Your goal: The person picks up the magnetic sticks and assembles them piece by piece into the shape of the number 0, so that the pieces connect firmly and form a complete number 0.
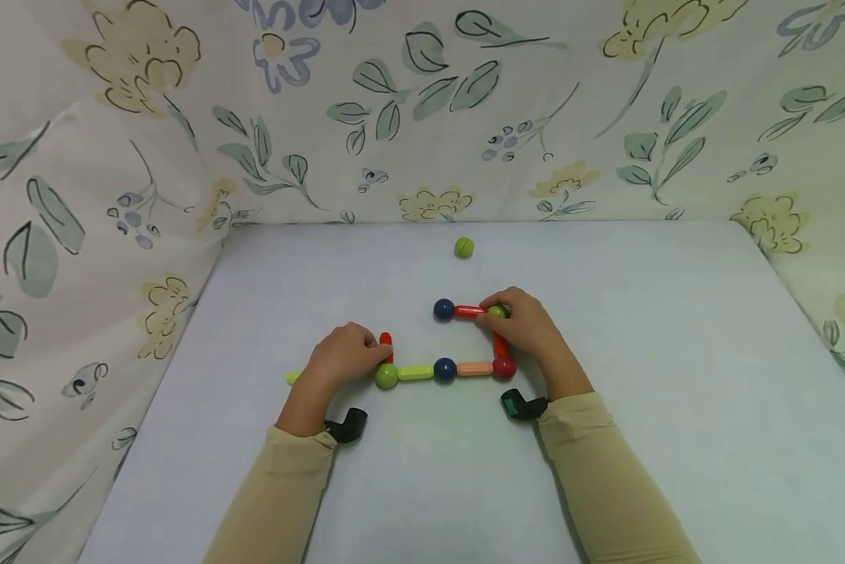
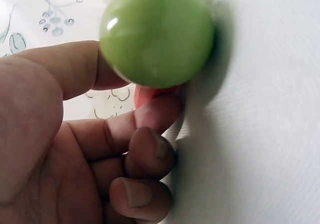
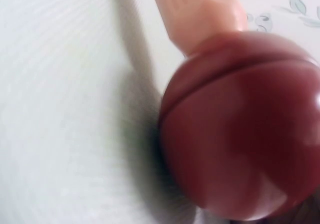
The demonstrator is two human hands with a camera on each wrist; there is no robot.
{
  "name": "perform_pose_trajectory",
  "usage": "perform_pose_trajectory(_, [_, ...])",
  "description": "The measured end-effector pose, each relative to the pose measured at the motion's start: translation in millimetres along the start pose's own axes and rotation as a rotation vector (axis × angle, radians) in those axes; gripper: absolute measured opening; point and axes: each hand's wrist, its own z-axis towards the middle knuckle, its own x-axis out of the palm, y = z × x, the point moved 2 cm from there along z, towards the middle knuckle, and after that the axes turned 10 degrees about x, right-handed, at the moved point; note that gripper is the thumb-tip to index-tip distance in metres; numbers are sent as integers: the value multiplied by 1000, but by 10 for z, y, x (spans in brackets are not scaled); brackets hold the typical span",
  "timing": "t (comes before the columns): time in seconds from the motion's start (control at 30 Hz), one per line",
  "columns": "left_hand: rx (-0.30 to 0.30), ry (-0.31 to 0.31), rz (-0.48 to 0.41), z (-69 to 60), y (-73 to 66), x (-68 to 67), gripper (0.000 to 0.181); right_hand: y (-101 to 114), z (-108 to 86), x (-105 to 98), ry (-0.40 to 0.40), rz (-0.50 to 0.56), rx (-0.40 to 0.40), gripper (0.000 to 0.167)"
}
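A chain of toy building rods and balls lies on the table in the head view. My left hand (image 1: 344,352) pinches a short red rod (image 1: 386,340) that stands off the left green ball (image 1: 387,376). From that ball a lime rod (image 1: 415,373), a blue ball (image 1: 445,370) and a pink rod (image 1: 474,369) run to a red ball (image 1: 504,367). Another red rod (image 1: 500,345) links it to the upper green ball (image 1: 496,312), which my right hand (image 1: 528,323) grips. A red rod (image 1: 468,312) and a blue ball (image 1: 444,310) extend leftward from there.
A loose green ball (image 1: 464,247) lies near the far edge of the white table (image 1: 648,313). A lime piece (image 1: 293,377) pokes out left of my left wrist, mostly hidden. Floral cloth (image 1: 422,110) hangs behind and along the sides.
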Motion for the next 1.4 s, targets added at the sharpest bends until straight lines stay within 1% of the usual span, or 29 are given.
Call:
perform_pose_trajectory(0.17, [16, 20, -28, -33, 20, -57, 42, 10, -17, -18, 8, 4, 8, 32])
perform_pose_trajectory(0.27, [37, 23, -48, -75, 100, -151, 38, 26, -32, -27, 11, 3, 9, 32])
perform_pose_trajectory(0.33, [61, 30, -65, -125, 186, -244, 31, 35, -40, -31, 11, 2, 7, 32])
perform_pose_trajectory(0.43, [90, 67, -90, -233, 358, -395, 21, 39, -44, -35, 9, 6, 4, 32])
perform_pose_trajectory(0.47, [99, 87, -101, -271, 419, -435, 21, 40, -45, -37, 9, 5, 3, 32])
perform_pose_trajectory(0.57, [113, 152, -128, -375, 576, -524, 29, 29, -44, -40, 11, 6, 11, 32])
perform_pose_trajectory(0.67, [121, 180, -139, -445, 682, -575, 35, 15, -42, -44, 13, 10, 24, 33])
perform_pose_trajectory(0.8, [120, 169, -107, -480, 781, -608, 34, 0, -32, -45, 16, 16, 28, 33])
perform_pose_trajectory(0.87, [104, 156, -93, -475, 825, -607, 29, 0, -34, -46, 14, 17, 26, 33])
perform_pose_trajectory(0.97, [73, 135, -85, -456, 849, -591, 23, 0, -40, -48, 11, 18, 22, 32])
perform_pose_trajectory(1.07, [66, 90, -83, -406, 814, -570, 22, 4, -45, -44, 11, 12, 15, 32])
perform_pose_trajectory(1.13, [80, 43, -84, -360, 736, -553, 24, 5, -44, -33, 14, 6, 9, 32])
perform_pose_trajectory(1.2, [104, -7, -88, -309, 610, -526, 26, 13, -45, -17, 24, 5, 4, 31])
perform_pose_trajectory(1.27, [128, -48, -95, -260, 450, -478, 29, 25, -45, 5, 41, 1, -10, 30])
perform_pose_trajectory(1.33, [160, -75, -98, -211, 281, -414, 30, 47, -47, 32, 63, -4, -28, 30])
perform_pose_trajectory(1.4, [173, -92, -99, -169, 139, -339, 31, 78, -56, 55, 82, -8, -50, 30])
